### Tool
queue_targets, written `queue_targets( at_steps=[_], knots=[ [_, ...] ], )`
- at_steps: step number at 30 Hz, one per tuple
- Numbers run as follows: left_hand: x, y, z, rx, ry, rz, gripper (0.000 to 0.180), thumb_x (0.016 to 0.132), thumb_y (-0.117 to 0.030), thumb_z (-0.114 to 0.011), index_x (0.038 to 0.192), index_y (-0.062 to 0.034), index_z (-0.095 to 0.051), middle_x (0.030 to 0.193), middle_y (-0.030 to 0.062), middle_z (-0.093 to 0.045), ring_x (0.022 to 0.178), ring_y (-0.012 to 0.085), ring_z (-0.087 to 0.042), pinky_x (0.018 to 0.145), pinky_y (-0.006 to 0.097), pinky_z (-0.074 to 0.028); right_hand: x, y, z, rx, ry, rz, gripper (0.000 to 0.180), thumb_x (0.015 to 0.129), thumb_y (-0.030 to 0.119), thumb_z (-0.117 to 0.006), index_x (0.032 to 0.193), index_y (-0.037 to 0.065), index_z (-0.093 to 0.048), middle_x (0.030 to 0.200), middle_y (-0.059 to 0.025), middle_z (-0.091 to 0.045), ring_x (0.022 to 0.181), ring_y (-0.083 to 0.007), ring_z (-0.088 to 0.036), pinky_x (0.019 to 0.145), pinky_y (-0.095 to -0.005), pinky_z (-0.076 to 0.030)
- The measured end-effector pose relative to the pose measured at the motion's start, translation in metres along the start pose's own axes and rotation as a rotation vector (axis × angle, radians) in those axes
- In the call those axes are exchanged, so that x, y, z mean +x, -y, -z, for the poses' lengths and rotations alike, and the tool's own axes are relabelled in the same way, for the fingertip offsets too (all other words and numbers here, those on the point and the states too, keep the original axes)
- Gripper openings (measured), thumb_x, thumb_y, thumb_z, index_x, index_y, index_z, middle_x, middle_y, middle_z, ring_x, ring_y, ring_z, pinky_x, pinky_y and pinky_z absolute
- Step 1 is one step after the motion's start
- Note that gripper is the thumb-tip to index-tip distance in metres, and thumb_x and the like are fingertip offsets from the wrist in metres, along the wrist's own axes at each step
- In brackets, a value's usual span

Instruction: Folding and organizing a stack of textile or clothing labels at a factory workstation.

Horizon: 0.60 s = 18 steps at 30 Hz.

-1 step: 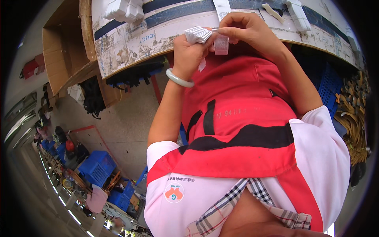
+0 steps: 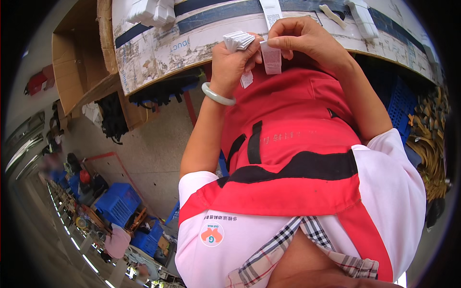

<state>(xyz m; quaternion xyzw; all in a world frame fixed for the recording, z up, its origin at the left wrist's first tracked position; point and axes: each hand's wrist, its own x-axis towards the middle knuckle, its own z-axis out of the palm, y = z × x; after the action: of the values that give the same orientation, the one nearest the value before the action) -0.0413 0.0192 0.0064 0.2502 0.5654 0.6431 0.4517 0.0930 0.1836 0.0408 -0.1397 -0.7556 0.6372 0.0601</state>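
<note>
Holding fanned white tags (image 2: 239, 40) clamped in left hand (image 2: 230, 60) | right hand (image 2: 302, 38) grip pinched on single white tag (image 2: 271, 57) | worktop (image 2: 192, 43) edge just above | fingertips partly hidden, print unreadable

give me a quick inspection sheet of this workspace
surface: worktable covered with worn printed cardboard, at the top of the view.
job's things: fanned stack of white tags in the left hand; single white tag pinched in the right hand.
clutter: white tag bundles and loose white strips on the table.
fingers: both hands closed on tags; pale bangle on the left wrist.
cables: nothing seen.
surroundings: open cardboard box at left, blue crates on the floor, red apron below the hands.
</note>
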Motion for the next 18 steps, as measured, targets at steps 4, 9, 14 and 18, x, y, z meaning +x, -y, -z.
queue_targets(
  at_steps=[4,9,14,18],
  knots=[
    [-0.001,0.003,0.002,-0.334,0.066,0.102,0.028,0.089,-0.026,-0.070,0.098,0.0004,-0.066,0.081,0.0109,-0.069,0.049,0.0080,-0.048,0.045,0.019,-0.038,-0.004,0.011,-0.016,0.340,0.167,-0.121,0.023,0.090,0.023,-0.068,0.092,0.000,-0.068,0.074,-0.0013,-0.061,0.064,-0.0077,-0.056,0.061,-0.0205,-0.047],
    [-0.002,0.011,-0.004,-0.319,0.117,0.232,0.031,0.092,-0.025,-0.067,0.108,0.0004,-0.062,0.086,0.0090,-0.068,0.057,0.0104,-0.055,0.052,0.020,-0.045,0.003,-0.016,-0.023,0.073,-0.094,0.022,0.015,0.092,0.015,-0.066,0.099,0.002,-0.067,0.085,-0.0005,-0.064,0.076,-0.0057,-0.057,0.067,-0.0191,-0.047],
    [0.002,0.015,0.003,-0.424,0.166,0.231,0.028,0.095,-0.019,-0.063,0.112,0.0020,-0.060,0.084,0.0046,-0.060,0.072,0.0146,-0.062,0.061,0.024,-0.051,0.036,-0.040,0.016,-0.459,-0.412,0.105,0.017,0.091,0.016,-0.066,0.103,0.004,-0.068,0.093,-0.0023,-0.065,0.081,-0.0096,-0.059,0.076,-0.0229,-0.048],
    [0.003,0.014,-0.003,-0.374,0.096,0.183,0.026,0.094,-0.018,-0.063,0.110,0.0022,-0.060,0.079,0.0035,-0.057,0.069,0.0144,-0.059,0.058,0.024,-0.049,0.047,-0.032,0.014,-0.517,-0.468,0.087,0.012,0.084,0.012,-0.066,0.089,0.002,-0.061,0.092,-0.0139,-0.057,0.086,-0.0323,-0.060,0.073,-0.0379,-0.049]
  ],
)
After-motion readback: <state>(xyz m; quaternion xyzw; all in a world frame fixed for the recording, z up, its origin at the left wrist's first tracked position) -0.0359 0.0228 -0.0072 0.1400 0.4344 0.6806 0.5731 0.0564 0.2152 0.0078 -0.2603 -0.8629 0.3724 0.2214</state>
